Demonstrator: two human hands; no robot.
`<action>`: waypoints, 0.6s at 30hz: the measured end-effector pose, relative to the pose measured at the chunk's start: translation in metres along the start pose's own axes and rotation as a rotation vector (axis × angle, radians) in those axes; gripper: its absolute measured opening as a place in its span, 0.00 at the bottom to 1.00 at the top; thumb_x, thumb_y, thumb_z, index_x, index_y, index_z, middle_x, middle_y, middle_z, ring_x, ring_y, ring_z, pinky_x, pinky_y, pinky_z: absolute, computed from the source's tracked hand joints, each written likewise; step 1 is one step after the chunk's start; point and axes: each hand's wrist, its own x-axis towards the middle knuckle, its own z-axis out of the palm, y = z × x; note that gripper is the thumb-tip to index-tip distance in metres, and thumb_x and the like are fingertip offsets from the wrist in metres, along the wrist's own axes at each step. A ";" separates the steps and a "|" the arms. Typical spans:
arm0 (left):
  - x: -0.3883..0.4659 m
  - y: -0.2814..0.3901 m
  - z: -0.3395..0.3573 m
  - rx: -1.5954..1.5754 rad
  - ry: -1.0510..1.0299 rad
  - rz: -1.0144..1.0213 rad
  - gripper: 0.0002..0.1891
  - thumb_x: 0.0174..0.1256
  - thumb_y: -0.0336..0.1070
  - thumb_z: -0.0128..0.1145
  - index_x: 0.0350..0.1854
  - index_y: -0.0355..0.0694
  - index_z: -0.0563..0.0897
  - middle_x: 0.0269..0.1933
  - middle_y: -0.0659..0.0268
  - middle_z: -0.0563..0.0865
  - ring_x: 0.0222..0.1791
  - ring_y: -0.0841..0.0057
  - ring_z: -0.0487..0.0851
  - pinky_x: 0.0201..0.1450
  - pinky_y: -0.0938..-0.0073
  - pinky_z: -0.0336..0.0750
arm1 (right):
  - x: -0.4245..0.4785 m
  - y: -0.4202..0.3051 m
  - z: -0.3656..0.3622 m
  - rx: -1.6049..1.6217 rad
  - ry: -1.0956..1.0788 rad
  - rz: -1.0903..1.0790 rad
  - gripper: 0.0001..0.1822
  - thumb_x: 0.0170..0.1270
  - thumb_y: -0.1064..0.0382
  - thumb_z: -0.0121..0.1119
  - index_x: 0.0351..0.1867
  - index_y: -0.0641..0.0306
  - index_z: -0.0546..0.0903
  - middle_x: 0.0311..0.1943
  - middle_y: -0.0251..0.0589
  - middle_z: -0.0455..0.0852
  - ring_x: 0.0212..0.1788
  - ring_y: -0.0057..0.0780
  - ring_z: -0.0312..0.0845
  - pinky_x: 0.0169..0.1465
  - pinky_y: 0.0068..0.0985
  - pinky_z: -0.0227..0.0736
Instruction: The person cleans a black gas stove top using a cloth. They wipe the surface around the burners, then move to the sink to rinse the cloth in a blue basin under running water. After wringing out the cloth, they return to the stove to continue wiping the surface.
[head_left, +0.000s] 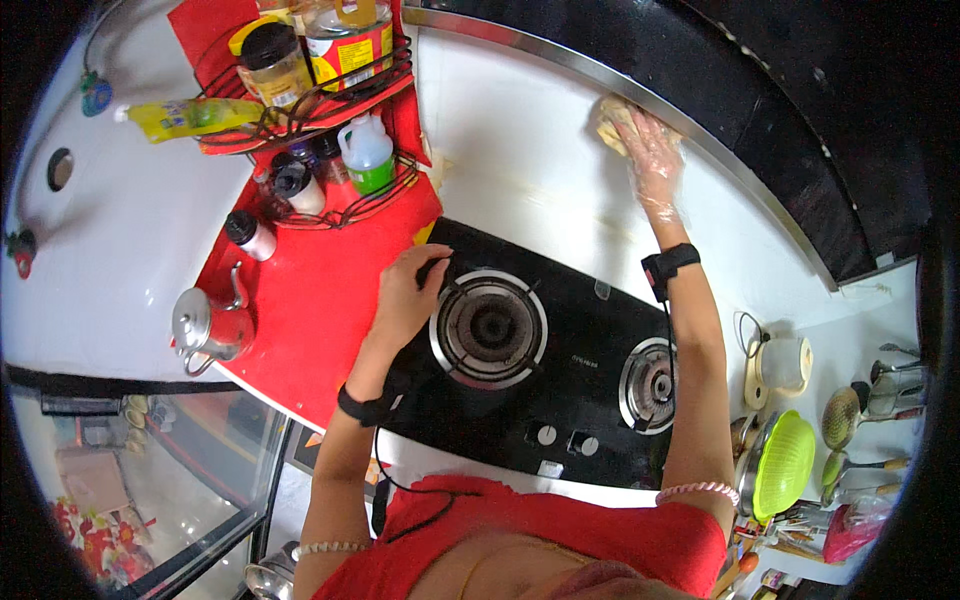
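Observation:
My right hand (654, 154), in a clear plastic glove, presses a yellowish cloth (616, 126) flat against the white wall (517, 112). It is high up, just under the metal edge of the black range hood (720, 97). My bare left hand (411, 289) is over the left edge of the black gas hob (570, 360), beside the left burner (491, 327). Its fingers are bent with a gap to the thumb, and nothing shows in it. The right burner (652, 384) lies partly behind my right forearm.
A red counter (315, 315) at left bears a metal kettle (214, 326) and a black-capped shaker (251, 235). Wire racks there hold a large oil bottle (349, 45), jars and a green-and-white jug (367, 154). At right are a green colander (782, 465) and hanging ladles (844, 416).

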 end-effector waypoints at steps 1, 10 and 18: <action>0.003 -0.004 -0.004 0.006 0.017 0.010 0.07 0.55 0.26 0.54 0.37 0.34 0.79 0.38 0.56 0.82 0.41 0.63 0.80 0.44 0.71 0.73 | 0.009 -0.003 0.011 -0.029 -0.020 -0.019 0.27 0.46 0.74 0.56 0.50 0.44 0.77 0.53 0.37 0.75 0.56 0.34 0.69 0.59 0.31 0.64; 0.018 -0.044 -0.003 0.046 0.017 -0.086 0.09 0.54 0.25 0.55 0.39 0.35 0.79 0.42 0.55 0.80 0.45 0.60 0.77 0.48 0.69 0.72 | 0.025 -0.049 0.085 0.089 -0.397 -0.064 0.38 0.52 0.70 0.51 0.65 0.39 0.55 0.68 0.31 0.50 0.68 0.30 0.47 0.68 0.32 0.49; 0.011 -0.061 -0.011 0.110 0.005 -0.109 0.11 0.55 0.25 0.53 0.42 0.35 0.77 0.42 0.51 0.79 0.46 0.57 0.76 0.48 0.66 0.71 | -0.053 -0.100 0.187 0.026 -0.547 -0.401 0.26 0.60 0.56 0.48 0.61 0.47 0.61 0.61 0.31 0.62 0.64 0.29 0.56 0.62 0.32 0.61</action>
